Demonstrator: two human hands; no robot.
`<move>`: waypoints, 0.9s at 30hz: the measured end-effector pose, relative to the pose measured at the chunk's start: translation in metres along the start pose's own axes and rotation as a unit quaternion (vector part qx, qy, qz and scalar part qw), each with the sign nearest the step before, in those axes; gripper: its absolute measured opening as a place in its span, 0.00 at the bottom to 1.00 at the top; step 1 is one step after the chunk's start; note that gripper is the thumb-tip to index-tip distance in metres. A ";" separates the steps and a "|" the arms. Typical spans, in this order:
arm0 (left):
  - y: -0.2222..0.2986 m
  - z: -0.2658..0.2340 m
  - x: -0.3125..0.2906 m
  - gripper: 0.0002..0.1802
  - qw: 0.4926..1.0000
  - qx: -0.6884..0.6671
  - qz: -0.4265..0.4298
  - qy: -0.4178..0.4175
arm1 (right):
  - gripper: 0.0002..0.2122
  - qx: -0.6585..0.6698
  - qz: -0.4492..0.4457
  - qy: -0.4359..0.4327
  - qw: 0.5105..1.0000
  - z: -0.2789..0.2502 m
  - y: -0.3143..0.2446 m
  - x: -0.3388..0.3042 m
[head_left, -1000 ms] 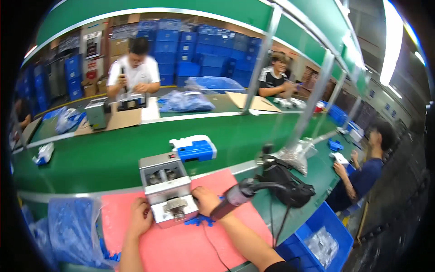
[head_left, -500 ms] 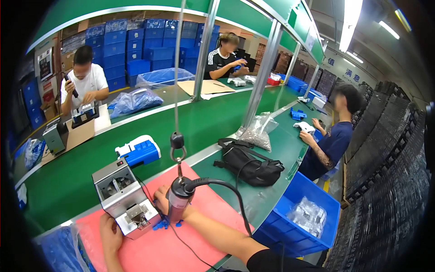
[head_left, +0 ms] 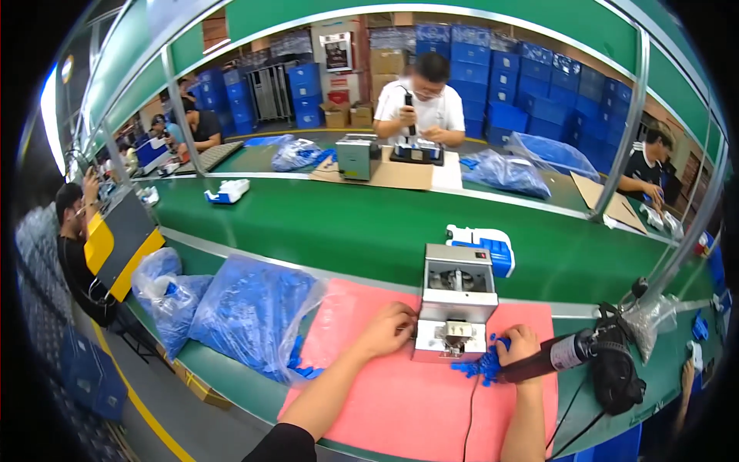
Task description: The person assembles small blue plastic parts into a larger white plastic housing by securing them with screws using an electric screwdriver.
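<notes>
A small silver screw feeder machine [head_left: 459, 296] stands on a pink mat [head_left: 369, 408]. My left hand [head_left: 391, 329] rests beside its left wall, fingers loosely curled and apart, with nothing visible in them. On the machine's right, my right hand [head_left: 520, 346] reaches down to a heap of small blue plastic pieces [head_left: 481, 366]; its fingers are bent around some at the heap's edge. A hanging electric screwdriver [head_left: 566, 353] tilts across my right wrist and hides part of the hand.
Left of the mat lies a clear bag of blue parts [head_left: 250, 308]. Behind the machine, a blue-and-white plastic housing [head_left: 493, 250] sits on the green conveyor belt [head_left: 346, 231]. A black bag [head_left: 616, 369] lies at right. Across the belt, a person [head_left: 423, 108] handles a screwdriver.
The view has swung left, bringing the bags of blue parts into sight. My left hand has moved up along the machine's left side. My right hand has come back to the blue pieces.
</notes>
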State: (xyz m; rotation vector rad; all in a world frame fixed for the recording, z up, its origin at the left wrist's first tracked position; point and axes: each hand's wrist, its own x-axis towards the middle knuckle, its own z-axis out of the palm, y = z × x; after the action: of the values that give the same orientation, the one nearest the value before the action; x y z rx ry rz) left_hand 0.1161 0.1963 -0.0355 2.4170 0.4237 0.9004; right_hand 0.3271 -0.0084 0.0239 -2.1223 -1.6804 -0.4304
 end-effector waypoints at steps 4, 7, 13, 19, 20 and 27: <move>-0.003 0.008 0.003 0.08 1.000 -0.011 0.012 0.001 | 0.06 0.008 0.123 -0.079 0.989 0.032 0.030 -0.010; 0.004 0.004 0.000 0.08 1.000 -0.007 -0.001 0.010 | 0.07 0.048 0.091 0.004 0.995 0.037 0.030 -0.017; 0.001 0.004 0.001 0.09 1.000 0.010 0.025 0.006 | 0.06 0.095 0.112 0.099 0.984 0.061 0.052 -0.023; -0.003 0.011 0.000 0.06 0.977 -0.150 -0.066 0.136 | 0.04 0.258 0.220 0.143 0.930 0.033 0.026 -0.010; 0.004 0.018 0.013 0.06 0.959 -0.188 -0.077 0.195 | 0.04 0.127 0.145 0.196 0.962 0.077 0.086 -0.023; 0.005 -0.042 0.114 0.06 0.976 -0.084 -0.043 0.194 | 0.12 0.222 0.272 0.022 0.936 0.093 0.102 -0.030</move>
State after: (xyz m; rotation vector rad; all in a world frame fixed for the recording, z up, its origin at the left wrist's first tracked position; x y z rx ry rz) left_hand 0.1718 0.2589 0.0529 2.0524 0.5628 1.3169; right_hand 0.4189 -0.0087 -0.0829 -2.0805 -0.9717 0.0685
